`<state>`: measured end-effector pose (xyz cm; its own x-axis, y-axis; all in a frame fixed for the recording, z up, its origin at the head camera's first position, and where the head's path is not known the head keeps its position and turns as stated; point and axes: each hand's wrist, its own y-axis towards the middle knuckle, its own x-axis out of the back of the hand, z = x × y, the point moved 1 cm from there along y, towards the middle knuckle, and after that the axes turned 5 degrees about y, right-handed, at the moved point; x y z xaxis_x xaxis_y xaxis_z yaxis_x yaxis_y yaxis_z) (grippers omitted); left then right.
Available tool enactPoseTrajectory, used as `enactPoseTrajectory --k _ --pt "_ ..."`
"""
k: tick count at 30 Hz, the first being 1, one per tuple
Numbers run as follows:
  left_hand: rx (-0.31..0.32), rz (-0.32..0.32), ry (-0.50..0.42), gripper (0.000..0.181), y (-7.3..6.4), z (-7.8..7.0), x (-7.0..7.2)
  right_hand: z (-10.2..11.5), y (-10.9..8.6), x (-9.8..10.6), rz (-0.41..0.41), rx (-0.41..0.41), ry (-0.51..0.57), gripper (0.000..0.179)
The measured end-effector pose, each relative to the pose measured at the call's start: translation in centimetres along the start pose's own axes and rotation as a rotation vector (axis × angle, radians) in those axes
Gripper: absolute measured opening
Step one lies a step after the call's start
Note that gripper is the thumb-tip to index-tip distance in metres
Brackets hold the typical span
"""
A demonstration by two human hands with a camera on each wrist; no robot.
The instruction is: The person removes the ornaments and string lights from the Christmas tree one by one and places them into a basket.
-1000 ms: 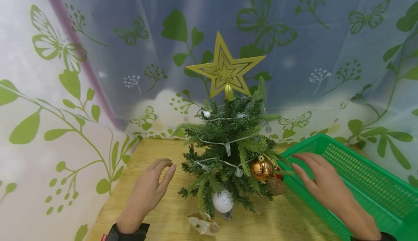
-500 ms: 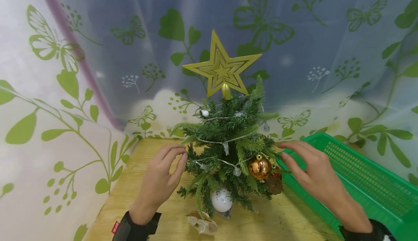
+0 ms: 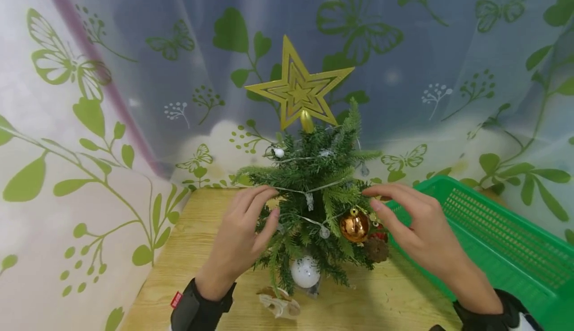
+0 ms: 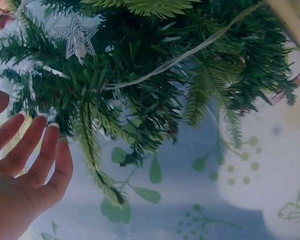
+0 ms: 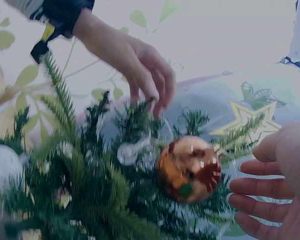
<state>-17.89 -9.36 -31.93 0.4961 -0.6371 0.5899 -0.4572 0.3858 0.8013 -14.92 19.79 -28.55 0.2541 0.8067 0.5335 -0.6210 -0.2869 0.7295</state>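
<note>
A small artificial Christmas tree point(image 3: 309, 176) stands in the middle of the head view, topped by a gold star point(image 3: 298, 89). My left hand point(image 3: 242, 236) is at its left side, fingers loosely bent beside the branches; in the left wrist view its fingertips point(image 4: 52, 125) reach the needles, holding nothing. On the opposite side, my right hand point(image 3: 419, 226) hovers by the branches near a copper bauble point(image 3: 355, 225), its fingers point(image 5: 257, 186) apart from the bauble. A string of clear lights point(image 3: 309, 200) winds round the tree. Low in front hangs a white bauble point(image 3: 306, 271).
A green plastic basket point(image 3: 506, 251) stands right of the tree on the wooden table point(image 3: 215, 206). A pale, ruffled ornament point(image 3: 279, 303) is at the tree's foot. Behind hangs a curtain point(image 3: 385, 96) with leaf and butterfly prints. A brown pine cone point(image 3: 376, 249) is below the copper bauble.
Both hands have moved inward and upward to the tree's sides, the left going right and the right going left. The tree and its ornaments look unchanged.
</note>
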Motion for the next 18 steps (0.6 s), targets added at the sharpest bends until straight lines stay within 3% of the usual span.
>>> enactPoseTrajectory --k 8,11,14,18 --pt "-0.054 0.015 0.038 0.036 0.9 -1.0 -0.8 1.0 0.7 -1.0 -0.007 0.013 0.053 0.026" --pt "-0.054 -0.013 0.035 0.033 1.0 -1.1 -1.0 1.2 0.8 -1.3 -0.024 0.012 0.034 0.023" --pt "-0.023 -0.063 0.018 0.025 0.9 -0.9 -1.1 1.4 1.1 -1.6 -0.039 -0.02 0.007 0.018" --pt "0.084 -0.165 0.014 0.021 0.6 0.2 -1.2 1.8 1.4 -1.6 -0.037 -0.128 0.063 0.012"
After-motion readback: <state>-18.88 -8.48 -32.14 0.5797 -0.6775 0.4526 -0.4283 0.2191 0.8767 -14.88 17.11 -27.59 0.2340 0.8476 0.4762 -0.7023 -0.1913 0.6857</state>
